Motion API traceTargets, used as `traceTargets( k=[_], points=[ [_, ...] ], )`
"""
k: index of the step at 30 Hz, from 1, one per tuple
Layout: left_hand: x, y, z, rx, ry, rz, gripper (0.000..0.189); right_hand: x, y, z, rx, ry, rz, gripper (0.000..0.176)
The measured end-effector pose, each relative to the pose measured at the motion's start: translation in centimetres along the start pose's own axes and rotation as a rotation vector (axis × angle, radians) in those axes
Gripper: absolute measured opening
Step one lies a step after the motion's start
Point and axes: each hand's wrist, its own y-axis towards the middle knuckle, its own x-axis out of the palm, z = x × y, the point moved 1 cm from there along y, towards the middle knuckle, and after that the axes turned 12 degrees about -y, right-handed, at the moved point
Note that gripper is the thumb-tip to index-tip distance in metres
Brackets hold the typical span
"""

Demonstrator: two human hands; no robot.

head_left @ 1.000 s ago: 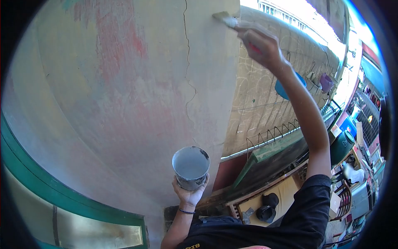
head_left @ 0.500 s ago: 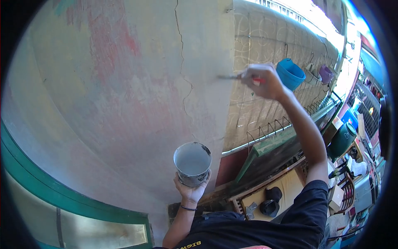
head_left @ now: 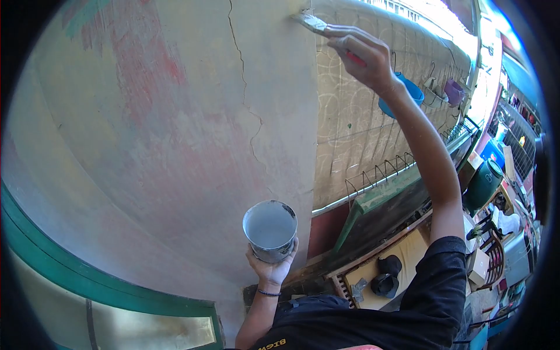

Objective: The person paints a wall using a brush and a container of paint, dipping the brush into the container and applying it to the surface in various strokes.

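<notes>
- My right hand (head_left: pixel 364 58) is closed around the handle of a paintbrush (head_left: pixel 312 22). The arm is raised high, and the bristles touch the corner edge of the wall (head_left: pixel 175 146) near its top.
- I judge the brush light, stiff in the handle, soft at the bristles and probably slick with wet paint. Mid-handle is the sound place to grip.
- It is flat and coated pale, with only a red streak of handle showing between my fingers.
- My left hand (head_left: pixel 271 265) cups a paint can (head_left: pixel 269 230) from beneath, upright and low beside the wall. It holds grey-white paint under a smeared rim, and I expect it to slop if tipped.
- Beyond them, a crack (head_left: pixel 245 99) runs down the wall. A blue pot (head_left: pixel 415 87) hangs on wire mesh (head_left: pixel 350 134) behind my forearm.
</notes>
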Motion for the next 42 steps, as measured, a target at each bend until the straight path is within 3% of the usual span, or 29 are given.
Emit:
traceTargets(
  k=[7,9,12,16,17,20,23,28,30,34,38,42],
  points=[
    [0.0,0.2,0.2,0.006,0.024,-0.005,0.083,1.7,-8.2,-5.3,0.09,0.13,-0.146,0.009],
    [-0.5,0.1,0.3,0.006,0.018,0.001,0.083,1.1,-9.6,-6.5,0.174,0.193,-0.316,0.013],
    [-0.7,0.3,0.5,-0.017,-0.023,0.018,0.081,-0.1,-9.1,-6.8,0.279,0.326,-0.512,0.013],
    [0.7,-0.1,0.0,-0.072,-0.086,0.016,0.08,-0.8,-5.4,-4.0,0.347,0.376,-0.44,0.004],
    [0.9,-0.4,-0.3,-0.075,-0.091,0.02,0.08,-0.8,-4.7,-2.8,0.397,0.345,-0.473,0.011],
    [1.3,-0.7,-0.7,-0.056,-0.073,0.014,0.082,0.4,-2.9,0.4,0.449,0.29,-0.399,0.01],
    [1.2,-0.7,-0.7,-0.036,-0.045,0.008,0.084,1.5,-2.2,2.0,0.639,0.254,-0.209,0.009],
    [0.7,-0.5,-0.5,-0.005,-0.026,-0.001,0.085,4.1,-4.2,3.2,0.743,0.5,0.255,0.006],
    [0.8,-0.4,-0.5,0.006,-0.031,-0.003,0.085,4.0,-4.0,1.8,0.825,0.457,0.415,0.01],
    [0.9,-0.5,-0.6,0.021,-0.044,-0.035,0.083,3.6,-7.2,0.6,0.889,0.386,0.09,0.008],
    [0.7,-0.3,-0.5,0.053,-0.047,-0.019,0.082,1.7,-8.3,1.6,0.891,0.531,-0.159,0.011],
    [0.7,-0.7,-0.5,0.055,-0.055,0.0,0.081,-0.2,-6.2,2.4,0.842,0.558,-0.269,0.011]
  ],
)
